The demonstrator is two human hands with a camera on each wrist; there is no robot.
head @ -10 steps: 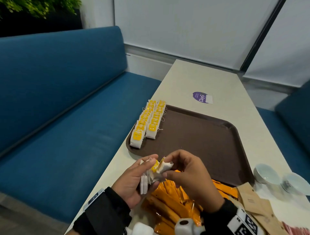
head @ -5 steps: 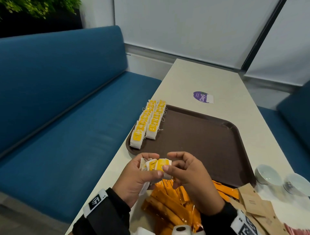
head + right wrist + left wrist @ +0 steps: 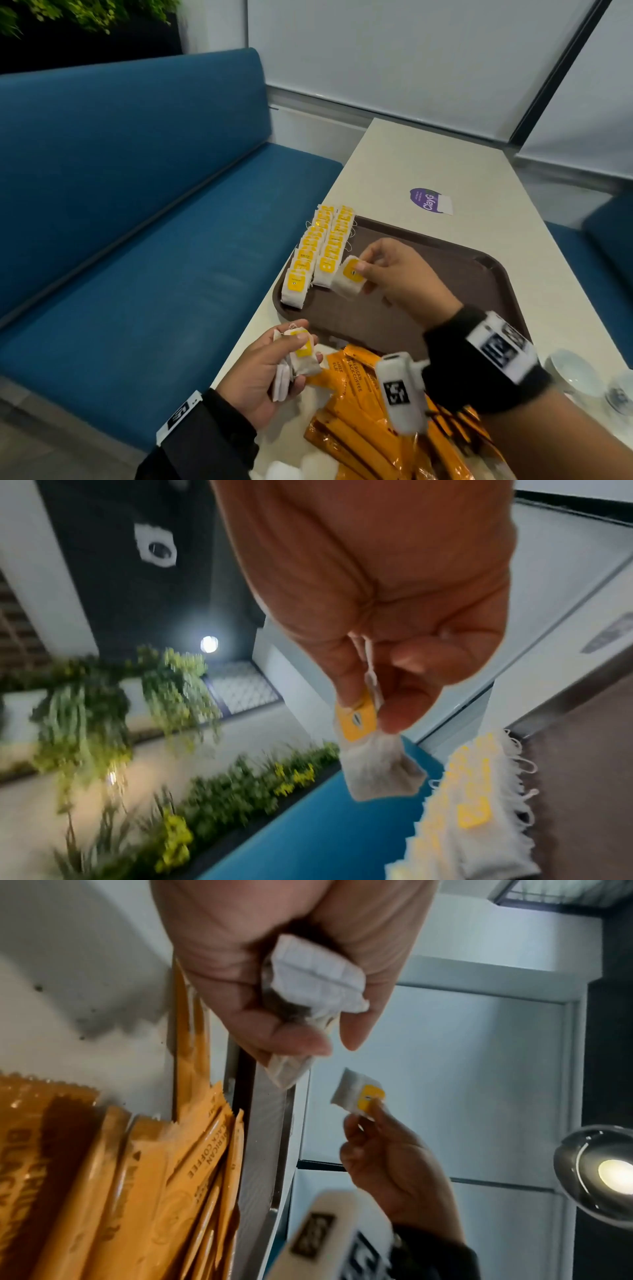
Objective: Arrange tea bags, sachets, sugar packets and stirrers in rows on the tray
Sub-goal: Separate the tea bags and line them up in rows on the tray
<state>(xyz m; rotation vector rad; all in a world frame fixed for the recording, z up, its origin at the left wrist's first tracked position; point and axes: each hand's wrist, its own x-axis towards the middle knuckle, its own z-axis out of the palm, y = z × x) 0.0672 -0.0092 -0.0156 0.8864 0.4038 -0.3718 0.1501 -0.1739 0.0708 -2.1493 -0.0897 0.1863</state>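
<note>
One tea bag (image 3: 348, 281) hangs pinched in the right hand (image 3: 400, 279) grip, just beside the near end of the second row (image 3: 334, 250) (left edge of the tray (image 3: 479, 274)); the left hand (image 3: 267, 370) clutches spare bags (image 3: 301, 356).

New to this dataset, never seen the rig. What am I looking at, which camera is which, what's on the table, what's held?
No robot: a person with cameras on the head and on each wrist. The head view looks down at a table bearing a brown tray that holds two rows of tea bags. Orange coffee sachets lie near the person. The right hand pinches one tea bag over the tray, beside the rows. The left hand holds a bunch of spare tea bags. Each wrist view looks along its own hand at those bags.
</note>
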